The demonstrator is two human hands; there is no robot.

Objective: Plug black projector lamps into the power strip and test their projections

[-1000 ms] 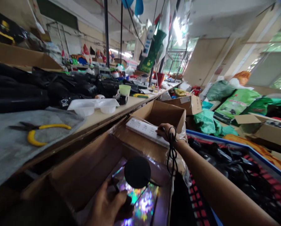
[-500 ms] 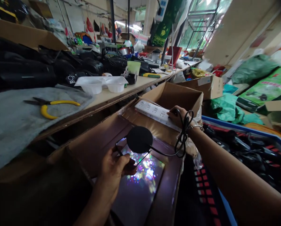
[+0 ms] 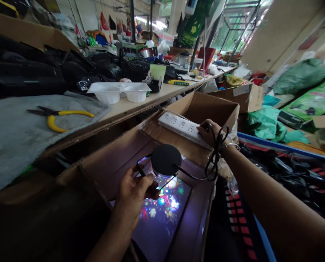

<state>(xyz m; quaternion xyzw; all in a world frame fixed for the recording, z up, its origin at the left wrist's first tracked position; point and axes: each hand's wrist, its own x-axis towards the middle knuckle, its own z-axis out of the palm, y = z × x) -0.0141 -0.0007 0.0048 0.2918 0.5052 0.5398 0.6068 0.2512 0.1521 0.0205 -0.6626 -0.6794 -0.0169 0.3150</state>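
My left hand grips the stem of a small black round-headed lamp held over an open cardboard box. The lamp throws coloured star patterns onto the box floor. Its black cord loops up to my right hand. That hand holds the plug end against a white power strip, which lies across the box's far rim.
A workbench runs along the left with yellow-handled pliers on grey felt, a white plastic tray and a green cup. Another cardboard box sits behind the strip. A blue-rimmed crate of black parts lies right.
The view dropped and steadied. My left hand raised the lamp a little, and the coloured light pattern shifted across the box floor. My right hand stayed at the power strip.
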